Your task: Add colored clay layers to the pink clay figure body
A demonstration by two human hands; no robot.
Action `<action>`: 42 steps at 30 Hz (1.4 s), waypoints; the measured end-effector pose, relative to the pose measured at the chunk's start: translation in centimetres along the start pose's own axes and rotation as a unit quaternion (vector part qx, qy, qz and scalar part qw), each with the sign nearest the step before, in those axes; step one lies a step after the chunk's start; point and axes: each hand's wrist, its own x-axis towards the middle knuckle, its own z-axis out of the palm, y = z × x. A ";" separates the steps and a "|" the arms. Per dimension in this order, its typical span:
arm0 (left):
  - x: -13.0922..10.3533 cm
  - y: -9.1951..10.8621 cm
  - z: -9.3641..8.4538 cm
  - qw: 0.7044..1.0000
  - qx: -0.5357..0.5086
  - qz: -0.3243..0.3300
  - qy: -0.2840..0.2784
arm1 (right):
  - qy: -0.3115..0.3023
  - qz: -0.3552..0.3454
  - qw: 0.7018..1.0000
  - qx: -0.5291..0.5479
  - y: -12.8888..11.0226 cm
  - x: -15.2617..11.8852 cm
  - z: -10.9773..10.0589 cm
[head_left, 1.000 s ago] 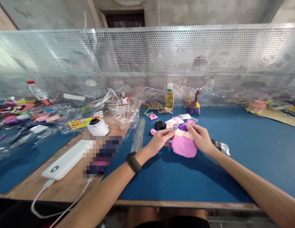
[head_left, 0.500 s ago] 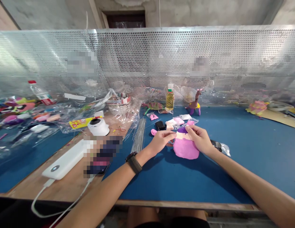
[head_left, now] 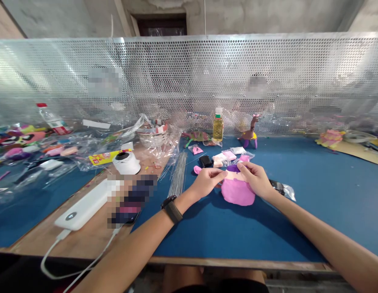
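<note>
A flattened piece of modelling clay [head_left: 238, 193], mostly pink with a cream band and a purple patch at its top, is held up over the blue tabletop. At its upper left edge, my left hand [head_left: 209, 181] pinches the cream band between thumb and fingertips. My right hand [head_left: 256, 179] grips the right side, its thumb over the face near the purple patch and its other fingers partly hidden behind. Just beyond lie small clay packets [head_left: 228, 155], a black clay lump [head_left: 205, 161] and a pink clay bit [head_left: 197, 169].
Thin metal wires [head_left: 178, 175] lie left of my hands. Further left are a white power bank [head_left: 87, 205], a phone and a white round device [head_left: 126, 163]. An oil bottle [head_left: 218, 126] and a clay animal figure [head_left: 250, 133] stand at the back, before a perforated metal panel [head_left: 183, 77].
The clay has tilted slightly, and my left fingertips have shifted a little right along its cream band. My right hand keeps its grip; the surroundings look the same.
</note>
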 end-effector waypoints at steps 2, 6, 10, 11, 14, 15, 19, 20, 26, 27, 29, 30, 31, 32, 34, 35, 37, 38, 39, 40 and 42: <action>-0.1 0.0 0.0 1.000 -0.004 -0.005 -0.009 | 0.000 -0.001 1.000 -0.008 -0.1 0.0 0.0; 0.0 0.0 0.1 1.000 -0.013 -0.005 -0.018 | -0.006 -0.003 1.000 -0.018 -0.2 -0.1 0.1; 0.0 -0.2 0.1 1.000 -0.010 0.002 -0.005 | -0.009 0.006 1.000 -0.023 -0.5 -0.1 0.2; 0.0 -0.1 0.1 1.000 -0.007 0.002 -0.003 | -0.010 0.007 1.000 -0.022 -0.6 -0.1 0.2; 0.0 0.0 0.1 1.000 -0.002 -0.002 0.004 | -0.009 0.005 1.000 -0.022 -0.7 -0.1 0.2; -0.1 0.0 0.1 1.000 -0.002 -0.005 0.006 | -0.009 0.003 1.000 -0.023 -0.7 -0.1 0.2; -0.2 0.2 0.1 0.999 -0.012 -0.030 -0.020 | -0.012 -0.010 1.000 -0.027 -0.5 -0.1 0.1; -0.2 0.2 0.2 0.999 -0.016 -0.034 -0.029 | -0.012 -0.011 0.999 -0.027 -0.4 -0.1 0.1; -0.2 -0.1 0.4 0.999 -0.002 -0.013 -0.032 | -0.017 -0.011 0.999 -0.028 -0.5 -0.2 0.1; -0.1 -0.2 0.4 1.000 -0.001 -0.007 -0.028 | -0.018 -0.011 0.999 -0.028 -0.6 -0.2 0.2; -0.1 -0.3 0.5 1.000 -0.003 0.002 -0.023 | -0.019 -0.011 0.999 -0.028 -0.7 -0.2 0.2; -0.1 -0.3 0.5 1.000 -0.005 0.004 -0.021 | -0.020 -0.011 0.999 -0.027 -0.8 -0.2 0.2; -0.1 -0.2 0.6 1.000 -0.008 0.003 -0.020 | -0.020 -0.010 0.999 -0.027 -0.8 -0.2 0.2; -0.1 -0.2 0.6 1.000 -0.012 -0.001 -0.018 | -0.021 -0.010 0.999 -0.027 -0.8 -0.2 0.2; -0.2 0.0 0.6 1.000 -0.023 -0.014 -0.015 | -0.023 -0.010 0.999 -0.029 -0.8 -0.2 0.2; -0.2 0.0 0.6 0.999 -0.029 -0.019 -0.012 | -0.024 -0.011 0.999 -0.031 -0.8 -0.2 0.2; -0.2 0.1 0.5 0.999 -0.037 -0.021 -0.008 | -0.026 -0.011 0.999 -0.033 -0.8 -0.2 0.2; -0.2 0.1 0.5 0.999 -0.038 -0.019 -0.007 | -0.027 -0.011 0.999 -0.033 -0.8 -0.2 0.2; -0.2 0.1 0.5 0.999 -0.037 -0.016 -0.006 | -0.029 -0.012 0.999 -0.033 -0.9 -0.1 0.2; -0.1 0.0 0.4 0.999 -0.036 -0.013 -0.005 | -0.030 -0.012 0.999 -0.032 -0.9 -0.1 0.2; -0.1 0.1 0.4 0.999 -0.032 -0.012 -0.006 | -0.033 -0.012 0.999 -0.031 -0.8 -0.1 0.2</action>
